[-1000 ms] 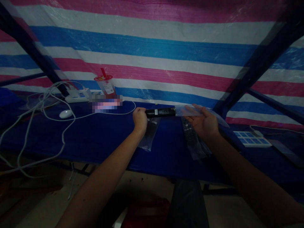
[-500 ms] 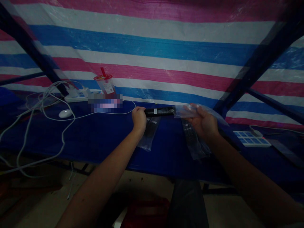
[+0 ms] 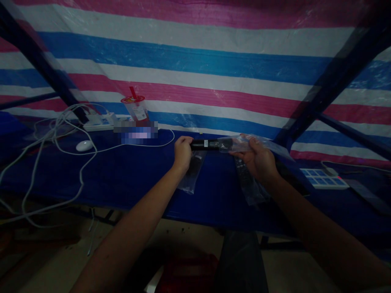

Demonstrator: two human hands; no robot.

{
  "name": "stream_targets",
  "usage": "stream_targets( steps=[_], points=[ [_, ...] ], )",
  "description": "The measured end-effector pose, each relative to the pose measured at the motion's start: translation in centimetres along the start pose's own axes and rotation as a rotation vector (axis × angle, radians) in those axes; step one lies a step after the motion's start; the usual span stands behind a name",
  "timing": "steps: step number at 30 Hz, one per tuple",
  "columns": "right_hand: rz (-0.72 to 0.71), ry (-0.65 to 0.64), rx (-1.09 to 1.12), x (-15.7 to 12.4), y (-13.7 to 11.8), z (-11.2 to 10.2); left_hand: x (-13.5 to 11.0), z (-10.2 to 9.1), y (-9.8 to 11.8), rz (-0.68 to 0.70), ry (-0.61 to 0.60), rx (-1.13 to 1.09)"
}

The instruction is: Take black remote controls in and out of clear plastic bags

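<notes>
My left hand is closed around one end of a black remote control with a small white label. The remote's other end sits inside the mouth of a clear plastic bag. Fingers and thumb of my right hand pinch that bag. On the table below my left hand lies a bagged remote. Under my right hand rests another bagged remote, its buttons facing up and partly covered by the hand.
White cables sprawl over the blue table at left, near a white mouse. A drink cup with a red lid stands at the back. A power strip lies at right. Striped sheeting hangs behind.
The remote has moved to the right with my left hand, and its end is now further inside the bag. My right hand has shifted slightly left along the bag.
</notes>
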State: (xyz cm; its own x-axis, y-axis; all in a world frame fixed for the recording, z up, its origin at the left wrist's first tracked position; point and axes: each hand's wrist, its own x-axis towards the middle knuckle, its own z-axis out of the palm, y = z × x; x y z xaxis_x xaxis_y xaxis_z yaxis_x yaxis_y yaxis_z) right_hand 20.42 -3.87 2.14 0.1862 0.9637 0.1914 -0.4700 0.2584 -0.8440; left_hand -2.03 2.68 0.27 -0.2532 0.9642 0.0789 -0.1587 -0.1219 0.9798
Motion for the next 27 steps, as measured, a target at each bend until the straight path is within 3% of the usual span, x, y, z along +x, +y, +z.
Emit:
stream_targets(
  steps=[6,13,17,27],
  points=[
    [0.004,-0.018,0.021,-0.4,0.1,0.3,-1.1,0.7,0.5,-0.084,-0.146,-0.110],
    [0.022,-0.059,-0.002,-1.1,0.5,1.0,-1.7,1.3,0.2,-0.094,-0.326,-0.244],
    [0.008,-0.020,-0.003,-1.6,0.8,1.5,-2.2,1.4,0.3,-0.090,-0.393,-0.231],
    [-0.023,-0.018,-0.007,-1.9,0.9,2.1,-2.8,1.5,0.6,-0.062,-0.432,-0.140]
  ],
)
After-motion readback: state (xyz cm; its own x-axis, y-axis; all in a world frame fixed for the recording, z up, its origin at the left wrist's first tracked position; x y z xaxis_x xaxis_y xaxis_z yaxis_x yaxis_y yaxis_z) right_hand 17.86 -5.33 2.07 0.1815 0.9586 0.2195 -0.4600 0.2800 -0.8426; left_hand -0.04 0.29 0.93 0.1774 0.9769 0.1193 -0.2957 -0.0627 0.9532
